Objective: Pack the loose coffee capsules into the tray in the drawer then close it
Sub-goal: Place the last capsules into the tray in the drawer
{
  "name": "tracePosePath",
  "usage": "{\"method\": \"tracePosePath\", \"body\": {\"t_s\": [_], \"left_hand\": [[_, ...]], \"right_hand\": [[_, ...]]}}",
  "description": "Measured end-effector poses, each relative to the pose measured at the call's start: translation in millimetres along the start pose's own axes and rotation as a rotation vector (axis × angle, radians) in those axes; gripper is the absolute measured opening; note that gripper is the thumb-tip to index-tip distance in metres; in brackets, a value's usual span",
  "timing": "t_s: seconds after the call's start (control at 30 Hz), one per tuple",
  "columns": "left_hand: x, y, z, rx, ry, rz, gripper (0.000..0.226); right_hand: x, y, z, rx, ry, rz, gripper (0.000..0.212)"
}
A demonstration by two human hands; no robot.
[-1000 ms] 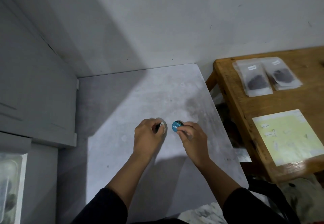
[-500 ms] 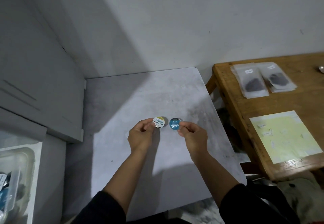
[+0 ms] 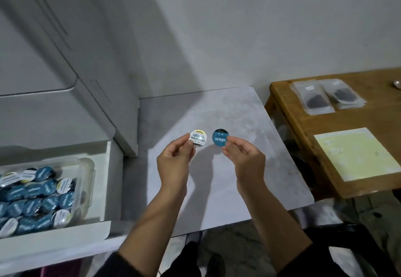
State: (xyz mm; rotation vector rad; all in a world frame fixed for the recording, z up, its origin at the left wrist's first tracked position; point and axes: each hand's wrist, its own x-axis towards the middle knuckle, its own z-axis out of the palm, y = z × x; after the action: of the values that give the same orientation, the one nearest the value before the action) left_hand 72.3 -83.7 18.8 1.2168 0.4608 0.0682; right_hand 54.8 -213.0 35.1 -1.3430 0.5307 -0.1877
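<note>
My left hand (image 3: 173, 164) pinches a white-and-gold coffee capsule (image 3: 198, 138) by its edge, lid facing me. A blue-lidded capsule (image 3: 219, 137) is pinched the same way in my right hand (image 3: 245, 159). Both capsules are held up side by side above the grey table top (image 3: 249, 129). At the lower left, a white drawer (image 3: 107, 181) stands pulled out. Inside it sits a clear plastic tray (image 3: 90, 168) filled with several blue and white capsules.
A white cabinet (image 3: 65, 59) rises above the drawer at the left. A wooden table (image 3: 303, 125) at the right carries clear sachets (image 3: 319, 101) with dark contents and a pale yellow sheet (image 3: 358, 153). A white wall stands behind.
Both hands have lifted the capsules off the table top and turned their lids up toward me. The view has swung left, bringing the open drawer and tray into sight.
</note>
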Motion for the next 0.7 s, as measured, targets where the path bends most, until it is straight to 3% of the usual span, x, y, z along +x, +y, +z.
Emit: {"method": "tracePosePath", "body": {"t_s": [0.2,0.4,0.7], "left_hand": [[-15.2,40.6,-39.7,-0.013,-0.025,0.101,0.017],[3.5,100.3,-122.8,0.066,-0.052,0.172,0.021],[57.9,152.6,-282.1,0.208,-0.083,0.074,0.016]], "right_hand": [[-44.1,-12.2,36.7,0.141,-0.070,0.008,0.020],[-83.2,-15.9,115.2,0.143,-0.109,-0.032,0.020],[-150.2,31.0,246.6,0.111,-0.108,-0.028,0.014]]}}
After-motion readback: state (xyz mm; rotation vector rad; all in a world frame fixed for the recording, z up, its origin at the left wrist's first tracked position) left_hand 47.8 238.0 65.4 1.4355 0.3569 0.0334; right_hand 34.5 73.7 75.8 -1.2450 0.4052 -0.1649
